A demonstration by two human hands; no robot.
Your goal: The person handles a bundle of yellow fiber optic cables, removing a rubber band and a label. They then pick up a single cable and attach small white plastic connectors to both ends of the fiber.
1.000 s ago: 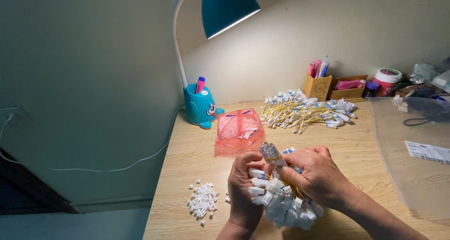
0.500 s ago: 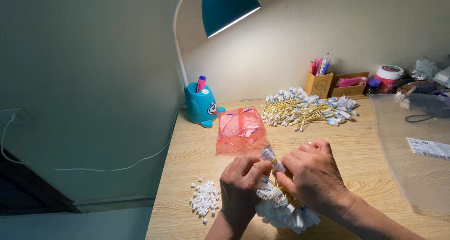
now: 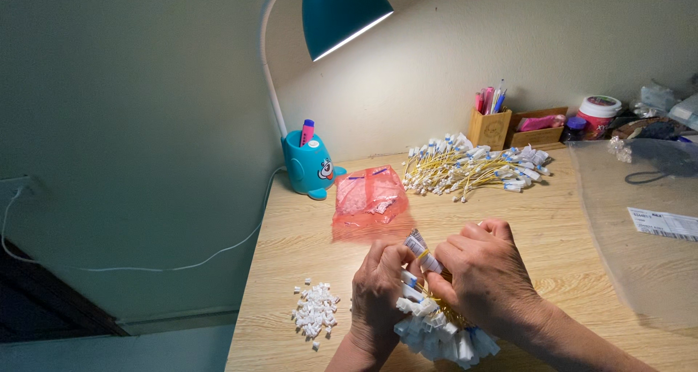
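Note:
Low in the head view, my left hand (image 3: 376, 293) and my right hand (image 3: 483, 276) are closed together around a bundle of thin yellow wires with white tagged ends (image 3: 436, 330). One white tagged wire end (image 3: 422, 250) sticks up between my thumbs. The bundle's white ends fan out below my hands near the desk's front edge; its middle is hidden by my fingers.
On the wooden desk (image 3: 305, 230) lie a small heap of white plastic bits (image 3: 315, 310), a red transparent bag (image 3: 368, 197), a large pile of yellow wires (image 3: 472, 168), a teal lamp base (image 3: 309, 165), a wooden pen holder (image 3: 490, 125) and a clear plastic sheet (image 3: 640, 226).
The bundle and both hands have sunk toward the desk's front edge, and my fingers have closed more tightly around the single tagged end.

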